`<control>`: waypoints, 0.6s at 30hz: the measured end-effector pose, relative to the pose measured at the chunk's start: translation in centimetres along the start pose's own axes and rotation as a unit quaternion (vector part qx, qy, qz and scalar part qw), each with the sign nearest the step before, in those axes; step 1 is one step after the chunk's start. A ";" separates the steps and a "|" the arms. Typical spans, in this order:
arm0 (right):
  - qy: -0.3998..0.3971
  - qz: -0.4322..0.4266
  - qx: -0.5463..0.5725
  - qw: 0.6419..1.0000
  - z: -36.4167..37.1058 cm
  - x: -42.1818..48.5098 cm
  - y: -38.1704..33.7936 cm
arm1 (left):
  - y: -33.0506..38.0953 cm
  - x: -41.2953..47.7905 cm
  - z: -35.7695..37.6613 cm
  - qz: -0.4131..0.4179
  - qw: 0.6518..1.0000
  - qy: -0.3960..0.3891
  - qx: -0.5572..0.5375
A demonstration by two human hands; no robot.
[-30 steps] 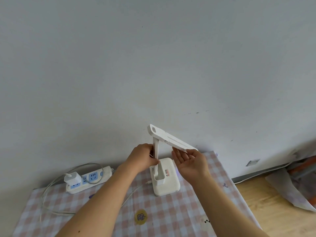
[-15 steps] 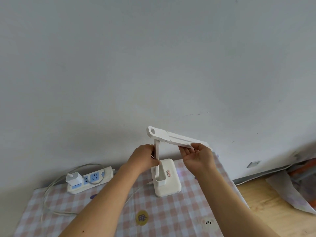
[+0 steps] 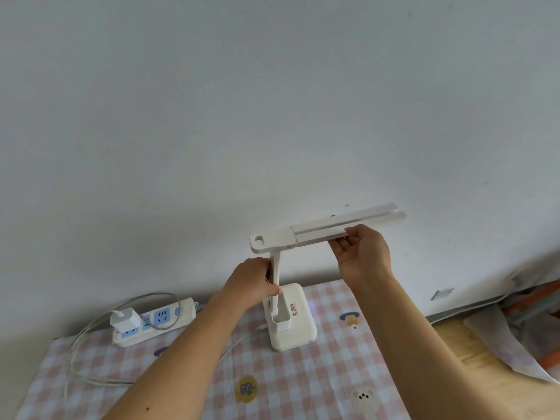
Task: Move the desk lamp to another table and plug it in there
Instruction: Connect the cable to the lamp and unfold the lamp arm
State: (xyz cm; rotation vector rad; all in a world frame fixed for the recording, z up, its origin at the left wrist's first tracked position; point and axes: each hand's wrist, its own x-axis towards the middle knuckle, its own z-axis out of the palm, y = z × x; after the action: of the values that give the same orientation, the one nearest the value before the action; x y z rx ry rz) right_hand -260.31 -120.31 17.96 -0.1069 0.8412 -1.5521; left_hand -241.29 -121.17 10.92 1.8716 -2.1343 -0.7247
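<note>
- The left hand (image 3: 253, 280) clasped the desk lamp (image 3: 298, 328) post; the right hand (image 3: 362, 253) pinched its head.
- Base stood near the checked bench (image 3: 348, 374) rear edge, below the wall (image 3: 272, 116); power strip (image 3: 160, 319) lay left.

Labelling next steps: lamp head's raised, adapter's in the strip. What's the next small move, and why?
Probably the right hand lets go of the lamp head, the left hand steadying the stem. The head sits about level, the base stands flat on the checked table, and the adapter is in the power strip with a cable reaching the base, so little seems left to adjust.
</note>
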 end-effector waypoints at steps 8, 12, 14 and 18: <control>-0.027 -0.043 -0.043 0.998 0.7 -0.2 0.0 | -0.1 -0.1 -0.1 -0.003 1.000 0.005 0.002; -0.046 -0.060 -0.073 0.994 -0.8 0.2 0.3 | 0.0 0.0 -0.1 0.003 1.000 0.003 0.003; -0.054 -0.072 -0.123 0.988 -2.4 1.0 0.9 | 0.1 0.1 0.0 0.003 1.000 0.001 -0.002; -0.026 -0.077 -0.401 0.912 -7.3 3.4 4.0 | -0.1 0.2 0.3 -0.004 1.000 0.001 -0.021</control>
State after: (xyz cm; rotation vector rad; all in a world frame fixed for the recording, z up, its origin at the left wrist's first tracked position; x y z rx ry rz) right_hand -261.57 -119.80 9.07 -0.8232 1.4104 -1.2463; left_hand -241.34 -121.29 10.60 1.8594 -2.0952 -0.7618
